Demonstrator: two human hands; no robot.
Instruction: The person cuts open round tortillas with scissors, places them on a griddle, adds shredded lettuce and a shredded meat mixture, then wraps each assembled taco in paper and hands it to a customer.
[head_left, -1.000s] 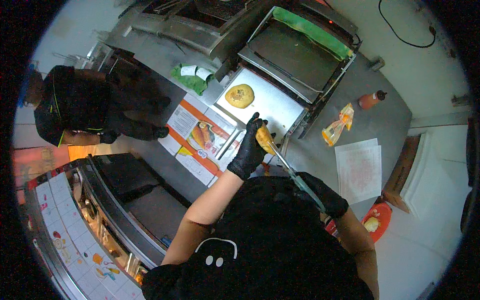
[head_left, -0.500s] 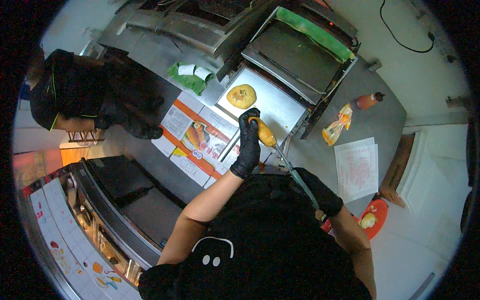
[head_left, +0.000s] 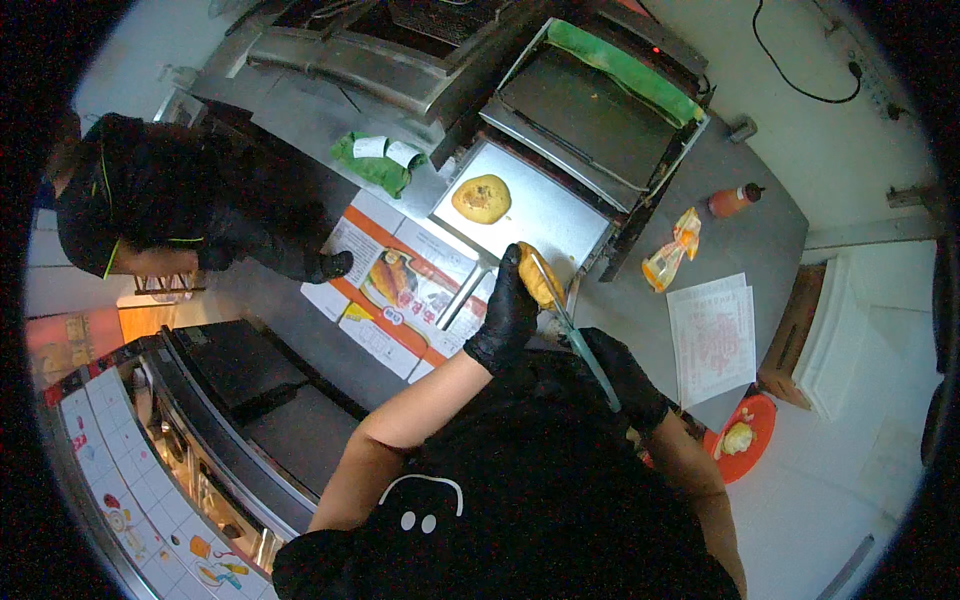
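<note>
My left hand (head_left: 507, 312), in a black glove, holds a yellow bun (head_left: 540, 281) upright at the near edge of the metal griddle plate (head_left: 560, 215). My right hand (head_left: 622, 375), also in a black glove, grips the green handle of a long knife (head_left: 572, 330) whose blade lies against the bun. A second round golden bun half (head_left: 482, 198) lies flat on the griddle plate, farther away.
A co-worker in black leans over the counter at left, one gloved hand (head_left: 325, 266) on a flattened orange-and-white carton (head_left: 395, 290). Green cloth (head_left: 375, 165), red sauce bottle (head_left: 735, 200), yellow wrapper (head_left: 672, 255), paper sheet (head_left: 713, 335), and an orange plate (head_left: 752, 432) with food surround me.
The bun and knife have shifted a little within my hands, the blade still at the bun. The co-worker at left has straightened and moved their hand onto the carton.
</note>
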